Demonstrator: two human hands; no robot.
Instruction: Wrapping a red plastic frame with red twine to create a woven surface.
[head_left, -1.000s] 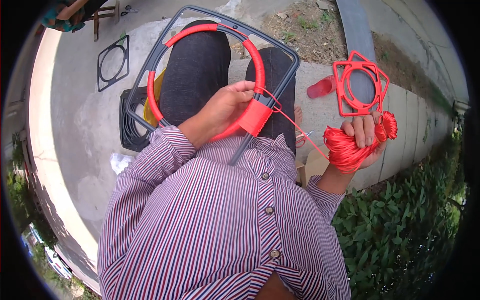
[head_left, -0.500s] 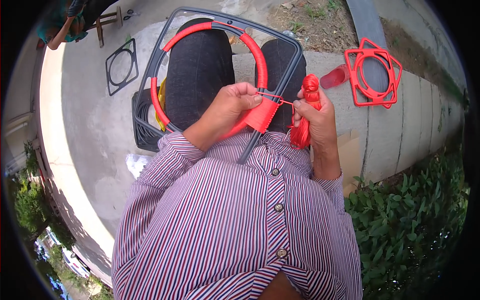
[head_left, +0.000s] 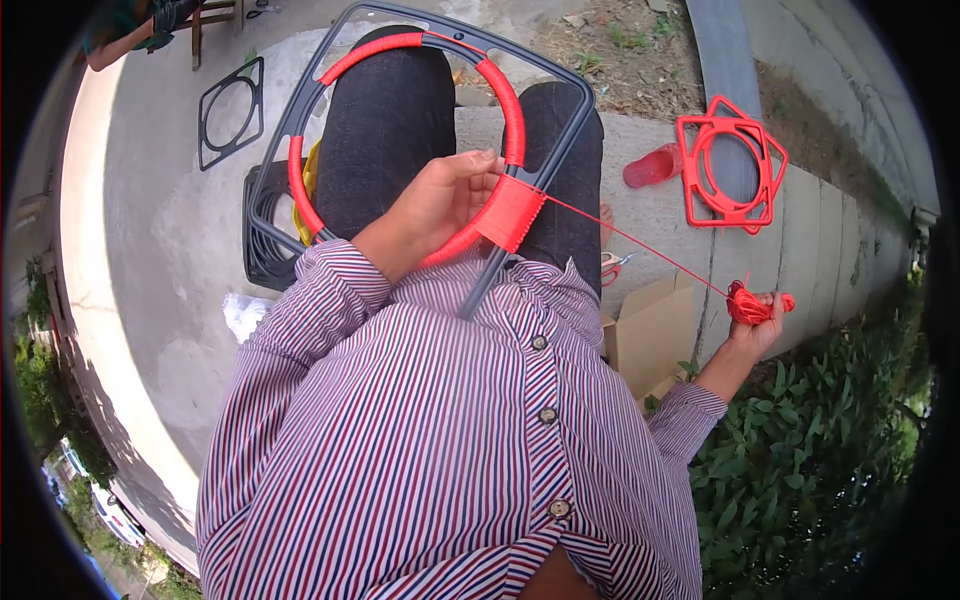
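red cord (head_left: 640,243) bars passage beside the frame (head_left: 568,131).

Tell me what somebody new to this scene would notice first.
Probably the dark frame over the wearer's knees, its round ring partly wrapped in bright red cord, with the left hand at it. From there a straight red strand runs to the cord bundle in the outstretched right hand. At upper right, red frames lie on the ground.

Left hand (head_left: 428,212) partly hidden behind black frame (head_left: 567,143), whose lower side is lost behind striped shirt (head_left: 400,430), co-worker (head_left: 122,42) cut off by top edge.
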